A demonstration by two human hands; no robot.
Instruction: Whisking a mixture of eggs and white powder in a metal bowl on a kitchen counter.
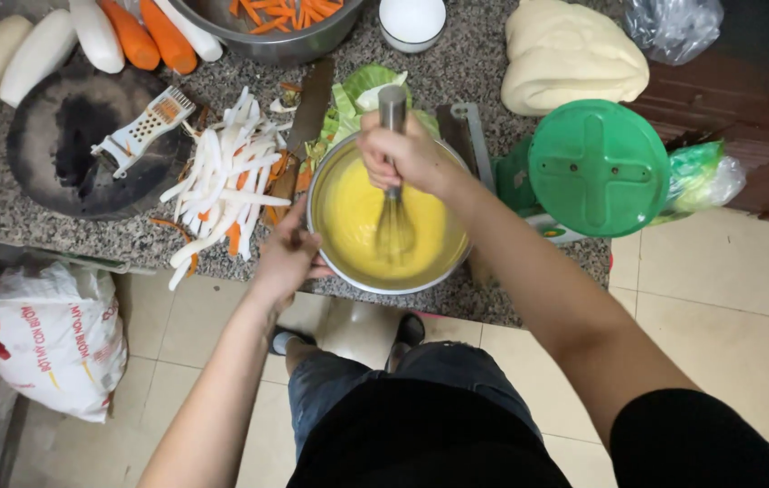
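Note:
A steel bowl [323, 242] of yellow batter [353, 217] sits at the near edge of a speckled granite counter [5, 190]. My right hand [407, 155] grips the metal handle of a wire whisk [393, 217] whose head is down in the batter. On the bowl's left rim rests my left hand [287, 256], holding it steady.
Left of the bowl lie white radish and carrot strips [222, 181], a white grater [142, 131] on a dark round board [77, 140], whole radishes and carrots [131, 36]. Behind: a steel bowl of carrot strips [267, 41], cabbage [353, 95], dough [570, 54]. A green round lid [598, 167] stands right. A white sack [59, 334] sits on the floor.

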